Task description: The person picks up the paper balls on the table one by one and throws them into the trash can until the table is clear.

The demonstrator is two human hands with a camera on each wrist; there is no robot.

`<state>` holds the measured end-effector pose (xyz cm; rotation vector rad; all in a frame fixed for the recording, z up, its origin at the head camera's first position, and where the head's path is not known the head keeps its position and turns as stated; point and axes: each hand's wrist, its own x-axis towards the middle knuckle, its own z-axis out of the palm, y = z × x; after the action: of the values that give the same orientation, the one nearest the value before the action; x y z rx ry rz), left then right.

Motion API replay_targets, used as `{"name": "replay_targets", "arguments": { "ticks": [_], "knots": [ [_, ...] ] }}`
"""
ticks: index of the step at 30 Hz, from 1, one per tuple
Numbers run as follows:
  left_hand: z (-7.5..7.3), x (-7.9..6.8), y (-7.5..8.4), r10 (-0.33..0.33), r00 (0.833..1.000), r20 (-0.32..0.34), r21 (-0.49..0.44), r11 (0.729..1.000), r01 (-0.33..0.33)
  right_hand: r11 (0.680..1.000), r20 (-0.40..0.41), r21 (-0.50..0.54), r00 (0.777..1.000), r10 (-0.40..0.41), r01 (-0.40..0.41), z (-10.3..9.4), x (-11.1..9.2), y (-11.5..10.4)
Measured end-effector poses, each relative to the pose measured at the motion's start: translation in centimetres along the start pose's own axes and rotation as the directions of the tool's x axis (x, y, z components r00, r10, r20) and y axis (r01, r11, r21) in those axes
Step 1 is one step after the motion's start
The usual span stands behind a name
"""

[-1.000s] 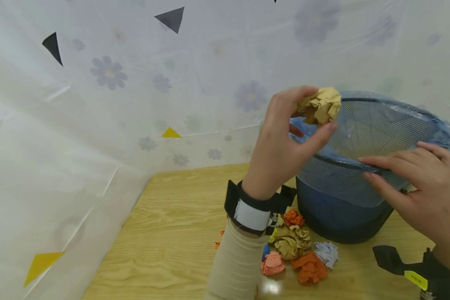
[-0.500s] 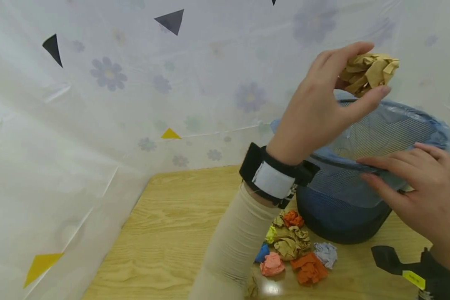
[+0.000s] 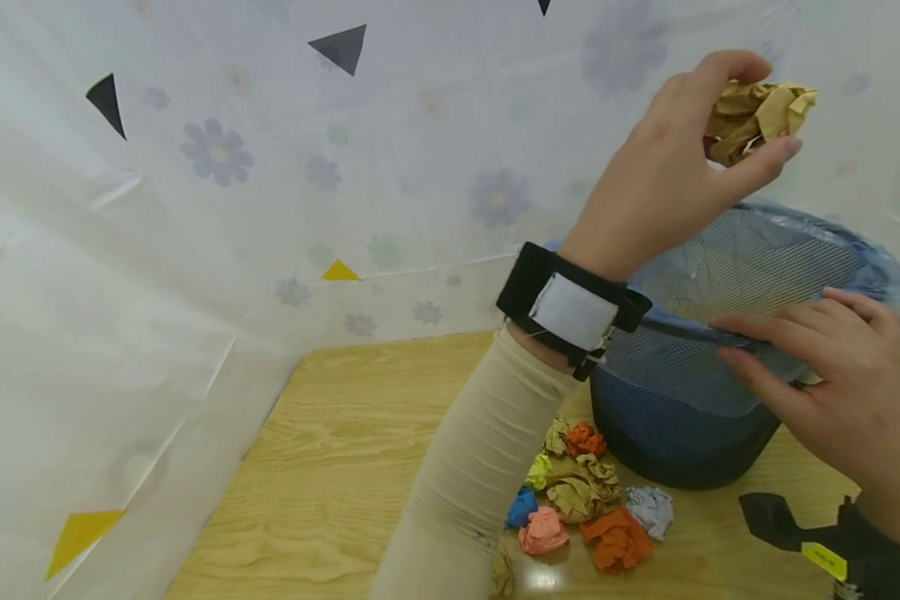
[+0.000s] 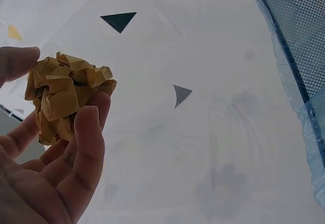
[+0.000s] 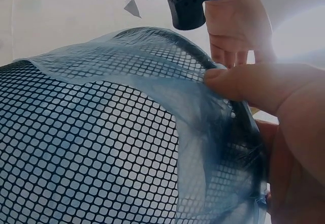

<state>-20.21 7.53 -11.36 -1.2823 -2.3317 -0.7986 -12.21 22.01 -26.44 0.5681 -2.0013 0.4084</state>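
Paper ball (image 3: pixel 767 117) higher, partly hidden

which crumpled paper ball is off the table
The crumpled tan paper ball in the left hand; the other visible crumpled paper balls lie on the yellowish wooden table.

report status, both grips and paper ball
Left grip holds crumpled tan paper ball, apart from mesh wastebasket. Right grip pinches its lined rim. No obstruction seen.
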Motion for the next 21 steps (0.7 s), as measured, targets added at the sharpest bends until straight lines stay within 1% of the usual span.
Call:
{"name": "replay_targets", "arguments": {
  "ticks": [2, 3, 6, 8, 10, 12, 15, 18, 21],
  "knots": [
    [0.2, 0.4, 0.0, -0.061, 0.997, 0.055, 0.039, 0.997, 0.059, 1.000, 0.007, -0.001, 1.000, -0.002, 0.002, 0.1, 0.1, 0.0],
    [0.3, 0.5, 0.0, -0.097, 0.991, 0.090, 0.058, 0.994, 0.092, 1.000, 0.011, -0.003, 1.000, -0.004, 0.004, 0.1, 0.1, -0.1],
    [0.7, 0.7, -0.1, -0.193, 0.962, 0.193, 0.150, 0.975, 0.166, 1.000, 0.024, -0.004, 1.000, -0.003, 0.003, 0.2, 0.1, -0.2],
    [0.8, 0.7, -0.2, -0.232, 0.943, 0.238, 0.199, 0.962, 0.186, 1.000, 0.026, -0.003, 1.000, -0.004, 0.004, 0.2, 0.1, -0.2],
    [0.9, 0.6, -0.2, -0.250, 0.933, 0.258, 0.234, 0.953, 0.190, 1.000, 0.019, 0.003, 1.000, -0.010, 0.009, 0.3, 0.1, -0.2],
    [0.8, 0.6, -0.2, -0.250, 0.933, 0.259, 0.245, 0.951, 0.187, 1.000, 0.010, 0.009, 1.000, -0.015, 0.015, 0.3, 0.2, -0.2],
    [0.6, 0.4, -0.2, -0.232, 0.934, 0.270, 0.228, 0.958, 0.172, 1.000, -0.008, 0.020, 1.000, -0.022, 0.022, 0.5, 0.2, -0.1],
    [0.3, 0.0, -0.5, -0.217, 0.937, 0.275, 0.185, 0.968, 0.170, 0.999, -0.016, 0.026, 1.000, -0.022, 0.022, 0.6, 0.1, -0.1],
    [-0.2, -1.0, -1.0, -0.196, 0.945, 0.262, 0.141, 0.976, 0.163, 0.999, -0.017, 0.025, 1.000, -0.025, 0.025, 0.6, 0.2, -0.1]
  ]
}}
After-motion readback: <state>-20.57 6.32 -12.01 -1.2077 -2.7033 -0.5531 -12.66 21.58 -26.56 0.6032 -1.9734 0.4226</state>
